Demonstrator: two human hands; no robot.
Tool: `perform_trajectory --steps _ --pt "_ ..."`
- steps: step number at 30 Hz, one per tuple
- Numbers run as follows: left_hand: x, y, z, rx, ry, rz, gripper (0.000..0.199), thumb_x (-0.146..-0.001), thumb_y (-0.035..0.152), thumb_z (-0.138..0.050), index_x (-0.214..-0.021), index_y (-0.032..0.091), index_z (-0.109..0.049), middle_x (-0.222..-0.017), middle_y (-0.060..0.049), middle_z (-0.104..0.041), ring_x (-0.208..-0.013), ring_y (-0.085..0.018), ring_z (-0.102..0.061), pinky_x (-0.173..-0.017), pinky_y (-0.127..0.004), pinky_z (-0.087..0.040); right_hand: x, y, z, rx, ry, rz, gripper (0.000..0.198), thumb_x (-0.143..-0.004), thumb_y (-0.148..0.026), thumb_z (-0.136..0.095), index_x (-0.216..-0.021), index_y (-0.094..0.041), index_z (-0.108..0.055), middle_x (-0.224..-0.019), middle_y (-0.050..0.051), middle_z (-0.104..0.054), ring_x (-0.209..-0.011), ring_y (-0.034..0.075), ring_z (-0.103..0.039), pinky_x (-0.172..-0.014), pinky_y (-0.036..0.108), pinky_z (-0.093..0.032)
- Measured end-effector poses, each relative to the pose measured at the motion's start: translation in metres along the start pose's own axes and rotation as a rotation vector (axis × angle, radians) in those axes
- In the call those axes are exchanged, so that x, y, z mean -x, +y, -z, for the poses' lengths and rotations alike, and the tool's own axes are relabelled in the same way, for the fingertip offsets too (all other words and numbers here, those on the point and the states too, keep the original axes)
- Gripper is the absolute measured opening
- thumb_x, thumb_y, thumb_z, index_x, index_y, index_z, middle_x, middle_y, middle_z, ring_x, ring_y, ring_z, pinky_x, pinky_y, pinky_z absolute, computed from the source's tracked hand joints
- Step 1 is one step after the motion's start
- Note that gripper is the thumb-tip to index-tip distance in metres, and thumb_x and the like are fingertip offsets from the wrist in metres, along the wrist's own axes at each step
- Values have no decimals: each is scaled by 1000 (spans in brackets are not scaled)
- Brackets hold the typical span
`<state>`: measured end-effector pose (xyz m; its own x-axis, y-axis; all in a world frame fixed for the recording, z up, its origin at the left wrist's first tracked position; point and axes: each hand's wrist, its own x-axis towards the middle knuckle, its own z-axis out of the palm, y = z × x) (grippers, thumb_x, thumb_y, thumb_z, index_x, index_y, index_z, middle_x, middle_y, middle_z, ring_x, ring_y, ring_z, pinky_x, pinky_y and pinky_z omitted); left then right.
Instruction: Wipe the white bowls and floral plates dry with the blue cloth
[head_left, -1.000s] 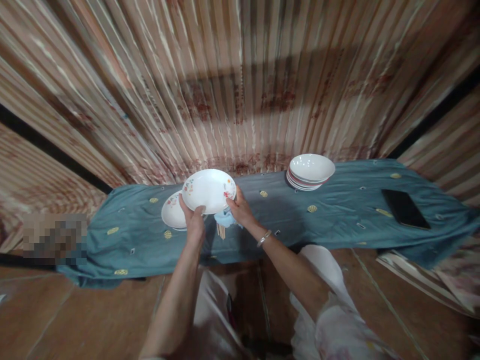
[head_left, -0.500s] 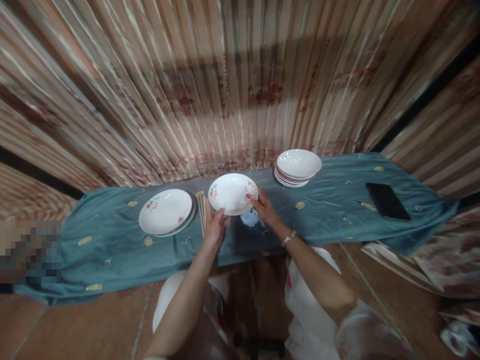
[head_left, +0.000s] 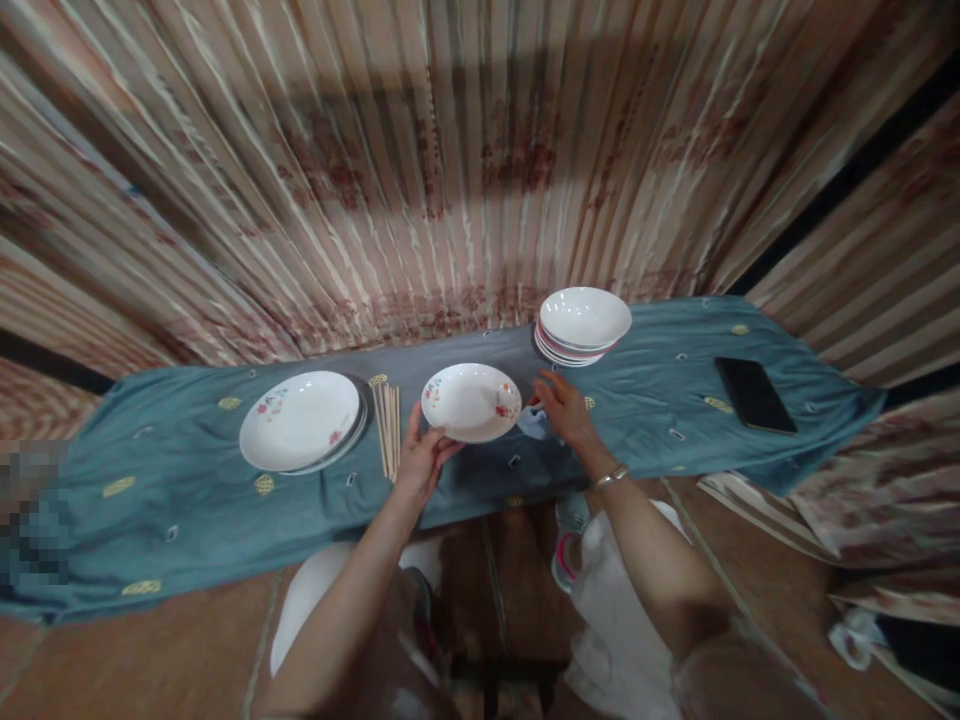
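Observation:
My left hand (head_left: 422, 462) grips the lower left rim of a white oval-looking plate (head_left: 469, 402) with floral decoration, thumb over the rim and fingers underneath. The plate is held over the table, tilted slightly. Just right of it, my right hand (head_left: 566, 408) has its fingers bent around a light blue cloth (head_left: 534, 423), apart from the plate's rim. Part of the cloth hangs below the fingers. Several wooden chopsticks (head_left: 388, 428) lie side by side left of my left hand.
A stack of larger floral plates (head_left: 301, 422) stands on the left of the teal tablecloth (head_left: 202, 500). Several white bowls (head_left: 583, 318) are stacked at the back, right of centre. A black tablet-like device (head_left: 754, 393) lies far right. Striped curtains (head_left: 465, 200) hang behind the table.
My right hand has come off the plate's right rim and moved right with the blue cloth. My left hand keeps hold of the plate. The view has shifted slightly.

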<state>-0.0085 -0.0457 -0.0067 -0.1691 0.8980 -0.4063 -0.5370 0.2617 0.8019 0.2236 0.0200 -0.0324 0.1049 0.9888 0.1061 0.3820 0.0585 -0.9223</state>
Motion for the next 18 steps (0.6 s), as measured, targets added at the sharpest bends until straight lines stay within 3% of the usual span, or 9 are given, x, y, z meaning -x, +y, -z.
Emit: perform_trajectory --steps 3,5,8,11,15,18 --pt "4 -4 2 -48 -36 7 91 -73 4 -61 -153 27 -26 -81 2 -72 -64 -13 -69 -71 -29 -60 -6 3 11 -114 133 56 46 -87 -50 -49 -117 -18 -62 -85 7 -74 -81 23 -69 -85 41 -52" --pt "6 -7 3 -86 -75 9 92 -71 6 -63 -154 24 -26 -71 4 -68 -64 -14 -68 -70 -29 -60 -6 3 9 -166 126 80 41 -87 -43 -47 -117 -19 -61 -100 8 -73 -95 23 -67 -93 40 -50" --pt "6 -12 3 -137 -114 2 93 -69 11 -68 -153 21 -30 -62 6 -62 -62 -15 -66 -68 -31 -60 -2 3 -3 -110 -38 153 39 -85 -28 -45 -121 -19 -59 -117 8 -69 -108 23 -63 -100 40 -47" --pt "4 -15 4 -172 -122 -9 96 -67 14 -70 -154 20 -29 -60 6 -60 -61 -16 -65 -67 -31 -60 4 6 -18 115 -201 297 43 -83 -19 -48 -125 -17 -58 -124 11 -66 -113 25 -62 -103 44 -46" --pt "1 -14 5 -203 -126 -17 94 -69 14 -67 -154 20 -29 -65 4 -64 -64 -15 -64 -67 -30 -59 10 12 -31 341 -324 482 43 -87 -10 -44 -128 -14 -57 -131 16 -62 -124 25 -56 -109 45 -42" --pt "1 -12 3 -203 -131 -8 93 -69 13 -66 -154 20 -28 -70 2 -67 -65 -15 -65 -65 -28 -58 11 13 -31 473 -388 523 38 -90 -8 -42 -122 -11 -62 -129 20 -63 -125 27 -56 -109 47 -42"
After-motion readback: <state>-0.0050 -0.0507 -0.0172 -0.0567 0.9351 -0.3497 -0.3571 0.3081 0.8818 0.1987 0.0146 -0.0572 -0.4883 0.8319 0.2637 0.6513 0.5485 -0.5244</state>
